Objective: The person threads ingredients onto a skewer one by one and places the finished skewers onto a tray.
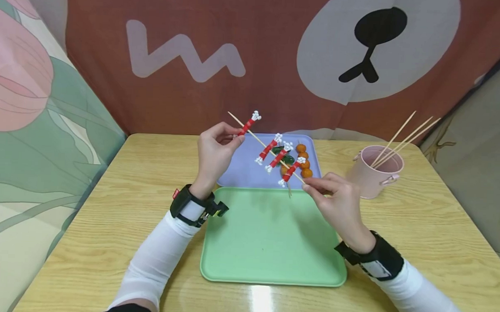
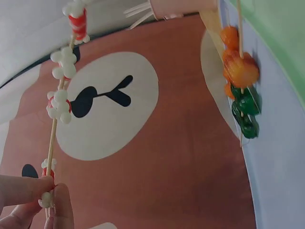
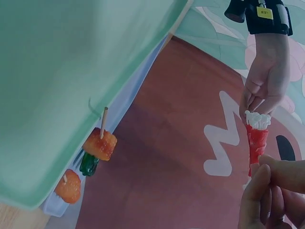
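Observation:
Both hands hold up a thin wooden skewer [image 1: 255,137] strung with several red-wrapped rolls [image 1: 290,172] that have white, mushroom-like tips. My left hand [image 1: 217,150] pinches the roll [image 1: 248,124] nearest the skewer's far-left end; in the left wrist view its fingers [image 2: 26,190] close on that roll and the stick. At the near-right end, the thumb and fingers of my right hand [image 1: 339,200] pinch the stick. The right wrist view looks along the skewer, where one red roll [image 3: 257,140] hides the others. The skewer slants above the two trays.
A green tray [image 1: 272,239] lies in front. Behind it, a lavender tray [image 1: 243,169] holds a skewer of orange balls [image 1: 306,172] and one with green pieces [image 2: 245,102] and a browned chunk [image 2: 242,70]. A pink bucket [image 1: 367,178] with several bare sticks [image 1: 407,142] stands right.

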`<action>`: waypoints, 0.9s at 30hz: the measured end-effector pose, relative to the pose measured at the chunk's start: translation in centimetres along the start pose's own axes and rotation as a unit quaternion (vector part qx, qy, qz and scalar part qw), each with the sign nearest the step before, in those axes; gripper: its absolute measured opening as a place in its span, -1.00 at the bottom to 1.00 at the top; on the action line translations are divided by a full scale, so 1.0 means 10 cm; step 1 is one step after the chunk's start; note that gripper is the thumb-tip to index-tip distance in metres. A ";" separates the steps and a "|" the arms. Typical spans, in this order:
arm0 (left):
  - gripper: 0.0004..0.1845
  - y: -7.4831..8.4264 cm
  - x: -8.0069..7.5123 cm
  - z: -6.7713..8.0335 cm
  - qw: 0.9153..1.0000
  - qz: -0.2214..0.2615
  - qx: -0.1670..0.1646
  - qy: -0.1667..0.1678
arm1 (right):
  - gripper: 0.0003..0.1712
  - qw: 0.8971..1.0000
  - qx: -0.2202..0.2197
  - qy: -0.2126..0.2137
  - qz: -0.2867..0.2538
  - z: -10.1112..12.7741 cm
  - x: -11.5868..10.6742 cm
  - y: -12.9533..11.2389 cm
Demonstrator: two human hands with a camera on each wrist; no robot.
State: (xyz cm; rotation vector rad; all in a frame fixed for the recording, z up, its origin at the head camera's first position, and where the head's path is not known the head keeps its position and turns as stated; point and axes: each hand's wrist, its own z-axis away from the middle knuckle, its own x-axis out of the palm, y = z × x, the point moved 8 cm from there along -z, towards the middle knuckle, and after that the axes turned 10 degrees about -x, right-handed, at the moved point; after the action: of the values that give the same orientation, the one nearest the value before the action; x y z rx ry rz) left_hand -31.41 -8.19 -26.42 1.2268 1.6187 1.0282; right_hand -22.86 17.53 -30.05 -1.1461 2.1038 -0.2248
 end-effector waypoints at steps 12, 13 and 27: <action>-0.90 -0.17 0.13 0.01 1.000 0.001 0.005 -0.014 | -0.84 1.000 0.002 0.003 0.003 0.00 0.03 -0.01; -0.90 -0.18 0.14 0.02 1.000 -0.001 0.005 -0.015 | -0.84 1.000 0.001 0.004 0.003 0.00 0.03 -0.02; -0.87 0.09 0.20 0.18 0.998 -0.022 -0.028 -0.042 | -0.81 1.000 0.015 -0.005 0.006 0.01 0.05 0.01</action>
State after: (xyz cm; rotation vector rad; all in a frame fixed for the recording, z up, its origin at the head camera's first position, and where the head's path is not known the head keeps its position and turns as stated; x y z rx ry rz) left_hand -29.83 -5.91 -26.43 1.1767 1.5354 0.9746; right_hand -23.05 17.20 -30.39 -1.1152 2.0911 -0.2442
